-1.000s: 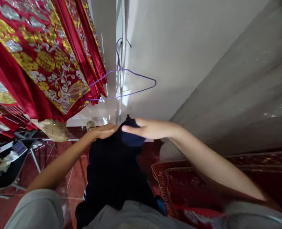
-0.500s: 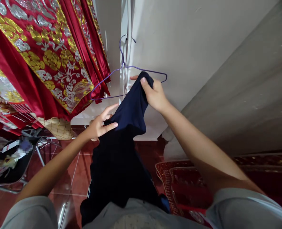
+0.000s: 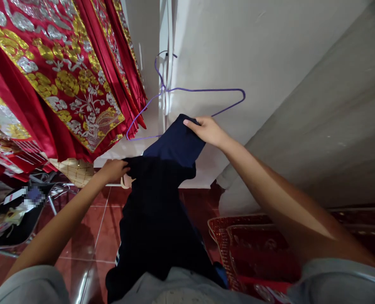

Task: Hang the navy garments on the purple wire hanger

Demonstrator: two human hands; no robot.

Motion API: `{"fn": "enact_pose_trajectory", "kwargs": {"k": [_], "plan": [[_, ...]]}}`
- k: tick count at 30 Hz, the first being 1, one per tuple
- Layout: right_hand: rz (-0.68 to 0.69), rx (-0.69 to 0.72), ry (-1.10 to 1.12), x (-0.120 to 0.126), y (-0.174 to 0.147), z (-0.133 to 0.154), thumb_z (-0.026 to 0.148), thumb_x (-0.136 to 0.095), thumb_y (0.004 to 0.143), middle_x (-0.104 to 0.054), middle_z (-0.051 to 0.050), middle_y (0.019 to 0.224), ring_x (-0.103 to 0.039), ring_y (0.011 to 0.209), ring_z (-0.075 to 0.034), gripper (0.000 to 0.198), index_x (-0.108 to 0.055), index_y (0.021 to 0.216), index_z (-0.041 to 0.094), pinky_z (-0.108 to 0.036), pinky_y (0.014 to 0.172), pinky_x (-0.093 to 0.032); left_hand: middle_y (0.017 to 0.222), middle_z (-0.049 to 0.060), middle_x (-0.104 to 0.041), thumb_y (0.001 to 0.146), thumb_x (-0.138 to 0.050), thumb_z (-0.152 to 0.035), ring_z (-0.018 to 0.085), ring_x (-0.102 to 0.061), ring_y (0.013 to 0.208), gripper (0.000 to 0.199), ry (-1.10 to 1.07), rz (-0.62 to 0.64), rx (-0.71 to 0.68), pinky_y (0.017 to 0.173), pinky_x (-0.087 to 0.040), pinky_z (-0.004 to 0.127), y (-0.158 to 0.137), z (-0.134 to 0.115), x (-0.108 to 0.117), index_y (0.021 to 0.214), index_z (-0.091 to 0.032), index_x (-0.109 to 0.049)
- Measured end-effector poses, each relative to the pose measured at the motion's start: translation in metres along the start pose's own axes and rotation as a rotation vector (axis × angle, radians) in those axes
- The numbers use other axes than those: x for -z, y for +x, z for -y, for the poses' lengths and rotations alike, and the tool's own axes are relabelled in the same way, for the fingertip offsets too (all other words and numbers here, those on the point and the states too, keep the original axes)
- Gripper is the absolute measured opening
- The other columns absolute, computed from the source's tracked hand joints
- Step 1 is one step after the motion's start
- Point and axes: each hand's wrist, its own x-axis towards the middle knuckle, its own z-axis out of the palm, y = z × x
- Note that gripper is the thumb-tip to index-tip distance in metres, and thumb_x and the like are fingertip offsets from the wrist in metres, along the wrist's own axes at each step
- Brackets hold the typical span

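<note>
Navy-and-black cloth garment (image 3: 179, 145) fills mid-frame. Left hand (image 3: 114, 170) pinches its left edge; right hand (image 3: 210, 131), thumb on top, grips its upper right.

Leftward, passage is hindered by the red embroidered cloth (image 3: 75, 82), hung near the purple hanger (image 3: 206, 90). Inside it a gap is seen, but its lower side is partly covered by the dark cloth (image 3: 176, 145). Rightward, free room is found before the pale wall (image 3: 253, 46).
</note>
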Motion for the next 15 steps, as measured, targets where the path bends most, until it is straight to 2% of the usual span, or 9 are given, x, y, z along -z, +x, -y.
{"fn": "enact_pose_trajectory", "kwargs": {"k": [3, 7, 10, 12, 15], "plan": [[0.004, 0.028, -0.001, 0.006, -0.006, 0.013, 0.078, -0.057, 0.082, -0.05, -0.002, 0.058, -0.048, 0.057, -0.014, 0.063, -0.049, 0.059, 0.019, -0.027, 0.054, -0.036, 0.116, 0.015, -0.071, 0.099, -0.042, -0.035, 0.028, -0.067, 0.109, 0.033, -0.076, -0.198, -0.02, 0.098, -0.052, 0.039, 0.002, 0.01, 0.016, 0.098, -0.018, -0.069], [0.034, -0.034, 0.153, 0.0, -0.011, 0.017, 0.078, -0.065, 0.075, -0.052, -0.001, 0.059, -0.048, 0.057, -0.013, 0.062, -0.051, 0.06, 0.019, -0.027, 0.053, -0.036, 0.121, 0.015, -0.069, 0.092, -0.05, -0.03, 0.029, -0.065, 0.116, 0.023, -0.326, -0.61, -0.079, 0.108, -0.049, 0.044, 0.016, 0.011, 0.048, 0.094, -0.017, -0.068], [0.023, -0.085, 0.257, -0.01, -0.019, 0.02, 0.077, -0.07, 0.071, -0.054, -0.001, 0.059, -0.048, 0.056, -0.012, 0.062, -0.052, 0.06, 0.019, -0.026, 0.052, -0.036, 0.126, 0.011, -0.069, 0.091, -0.053, -0.027, 0.027, -0.063, 0.122, 0.017, -0.456, -0.872, -0.121, 0.112, -0.047, 0.045, 0.031, -0.002, 0.076, 0.095, -0.018, -0.066], [0.027, -0.079, 0.308, -0.015, -0.024, 0.023, 0.077, -0.07, 0.071, -0.058, -0.002, 0.062, -0.051, 0.058, -0.013, 0.061, -0.056, 0.063, 0.018, -0.026, 0.053, -0.038, 0.129, 0.009, -0.069, 0.089, -0.055, -0.021, 0.025, -0.063, 0.123, 0.017, -0.498, -0.961, -0.196, 0.113, -0.046, 0.042, 0.042, -0.014, 0.095, 0.104, -0.018, -0.064], [0.027, 0.013, 0.228, -0.011, -0.028, 0.027, 0.071, -0.065, 0.08, -0.065, -0.004, 0.069, -0.06, 0.067, -0.018, 0.054, -0.063, 0.069, 0.018, -0.03, 0.063, -0.048, 0.119, 0.007, -0.072, 0.084, -0.053, -0.007, 0.021, -0.066, 0.115, 0.036, -0.504, -0.956, -0.283, 0.11, -0.047, 0.037, 0.057, -0.028, 0.114, 0.116, -0.019, -0.061]]}}
